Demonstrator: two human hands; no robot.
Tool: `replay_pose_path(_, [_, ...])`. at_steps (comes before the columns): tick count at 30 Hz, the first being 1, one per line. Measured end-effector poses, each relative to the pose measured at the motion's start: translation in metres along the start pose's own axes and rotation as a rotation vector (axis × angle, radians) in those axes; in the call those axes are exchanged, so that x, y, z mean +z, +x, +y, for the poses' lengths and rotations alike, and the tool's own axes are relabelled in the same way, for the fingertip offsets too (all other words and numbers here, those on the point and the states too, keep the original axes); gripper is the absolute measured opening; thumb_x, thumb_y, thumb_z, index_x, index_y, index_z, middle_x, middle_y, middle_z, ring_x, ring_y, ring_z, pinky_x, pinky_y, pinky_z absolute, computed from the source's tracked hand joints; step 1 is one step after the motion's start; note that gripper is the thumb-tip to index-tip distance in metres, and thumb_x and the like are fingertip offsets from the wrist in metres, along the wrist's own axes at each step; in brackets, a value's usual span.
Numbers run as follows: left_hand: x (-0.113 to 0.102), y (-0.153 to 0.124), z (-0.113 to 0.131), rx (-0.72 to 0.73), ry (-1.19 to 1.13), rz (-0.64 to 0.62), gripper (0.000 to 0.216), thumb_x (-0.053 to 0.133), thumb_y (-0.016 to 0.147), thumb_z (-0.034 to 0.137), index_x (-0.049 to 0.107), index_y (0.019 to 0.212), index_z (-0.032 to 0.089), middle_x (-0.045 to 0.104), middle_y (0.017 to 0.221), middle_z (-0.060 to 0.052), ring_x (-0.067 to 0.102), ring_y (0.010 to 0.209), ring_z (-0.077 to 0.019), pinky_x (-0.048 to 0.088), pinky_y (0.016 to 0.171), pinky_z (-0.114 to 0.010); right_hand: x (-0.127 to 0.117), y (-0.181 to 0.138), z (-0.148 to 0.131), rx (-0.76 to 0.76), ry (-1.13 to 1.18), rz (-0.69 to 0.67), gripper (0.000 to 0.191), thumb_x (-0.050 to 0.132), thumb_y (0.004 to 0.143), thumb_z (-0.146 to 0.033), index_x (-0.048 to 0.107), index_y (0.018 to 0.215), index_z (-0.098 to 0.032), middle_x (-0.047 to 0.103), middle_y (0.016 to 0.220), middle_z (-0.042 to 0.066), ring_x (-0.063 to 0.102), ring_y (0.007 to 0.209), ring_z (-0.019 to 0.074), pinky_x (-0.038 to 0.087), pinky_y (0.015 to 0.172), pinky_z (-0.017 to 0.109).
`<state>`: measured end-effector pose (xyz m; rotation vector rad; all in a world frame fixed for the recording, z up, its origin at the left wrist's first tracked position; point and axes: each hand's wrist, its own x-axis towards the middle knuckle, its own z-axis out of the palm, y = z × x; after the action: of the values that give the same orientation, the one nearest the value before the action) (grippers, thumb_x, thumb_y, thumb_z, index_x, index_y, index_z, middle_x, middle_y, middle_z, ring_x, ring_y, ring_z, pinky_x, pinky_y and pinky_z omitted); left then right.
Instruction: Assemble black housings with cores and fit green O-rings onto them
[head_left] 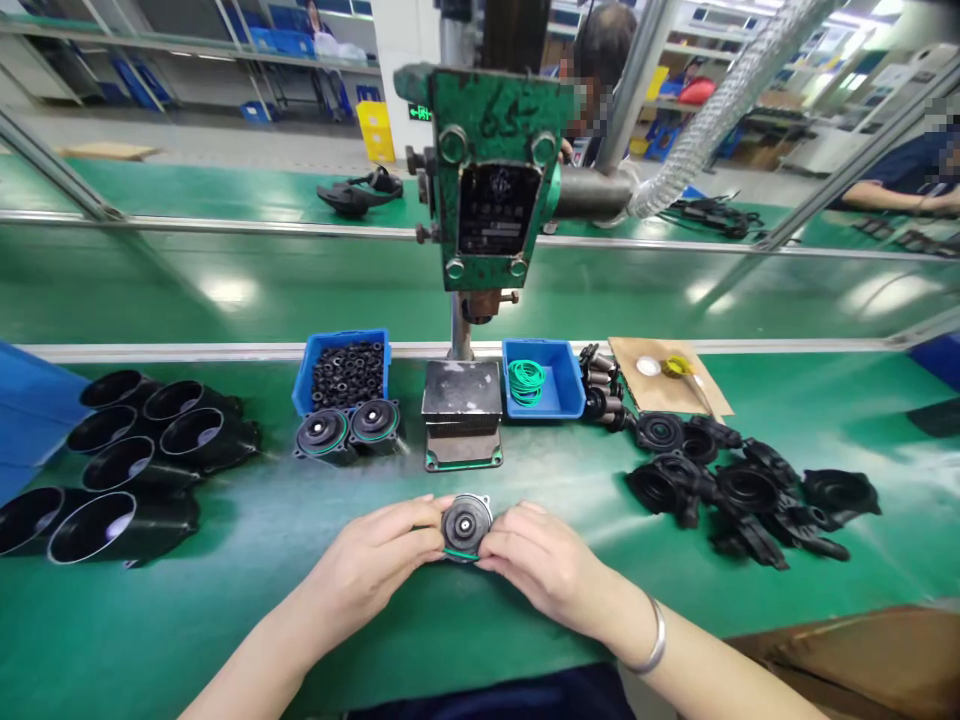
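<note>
Both my hands hold one round black plastic cap (466,524) just above the green bench, in front of the press. My left hand (379,560) pinches its left edge. My right hand (541,562) pinches its right and lower edge, where a thin green rubber ring (459,553) runs along the cap's rim. Two similar caps with green rings (349,430) stand behind, left of the press base (463,412).
A green bench press (491,170) rises at centre. A blue bin of small black rings (343,372) sits at its left, a blue bin of green rings (541,378) at its right. Black cups (127,465) lie far left, a heap of black caps (742,490) right. Other people sit beyond the conveyor.
</note>
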<state>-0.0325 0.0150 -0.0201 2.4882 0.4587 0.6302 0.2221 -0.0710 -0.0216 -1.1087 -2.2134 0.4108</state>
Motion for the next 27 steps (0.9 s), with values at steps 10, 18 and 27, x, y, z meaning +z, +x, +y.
replay_pose_path(10, [0.031, -0.012, 0.024, -0.164, -0.026, 0.218, 0.067, 0.073, 0.09, 0.017, 0.041, 0.146, 0.037, 0.033, 0.149, -0.012, 0.028, 0.149, -0.0371, 0.041, 0.115, -0.059, 0.004, -0.01, -0.001, 0.033, 0.169, 0.264, 0.028, 0.057, 0.097, -0.009, 0.055, 0.122, -0.022, 0.065, 0.088, 0.004, 0.059, 0.078, 0.0158, 0.051, 0.071, 0.03])
replay_pose_path(18, [0.037, 0.001, 0.027, -0.395, -0.048, 0.145, 0.094, 0.087, 0.074, 0.022, 0.03, 0.147, 0.032, 0.06, 0.138, -0.01, 0.062, 0.125, -0.0295, 0.054, 0.105, -0.044, 0.021, -0.013, 0.015, 0.26, 0.173, 0.517, 0.019, 0.054, 0.095, -0.011, 0.058, 0.11, -0.022, 0.062, 0.085, 0.003, 0.063, 0.072, 0.0144, 0.055, 0.067, 0.024])
replay_pose_path(27, [-0.086, -0.081, -0.017, -0.732, 0.404, 0.21, 0.053, 0.069, 0.082, 0.015, 0.054, 0.132, 0.024, 0.063, 0.138, -0.011, 0.067, 0.119, -0.0302, 0.057, 0.1, -0.044, 0.025, -0.018, 0.031, 0.247, 0.097, 0.416, 0.008, 0.059, 0.093, -0.024, 0.062, 0.101, -0.024, 0.068, 0.083, 0.005, 0.07, 0.067, 0.0172, 0.06, 0.062, 0.022])
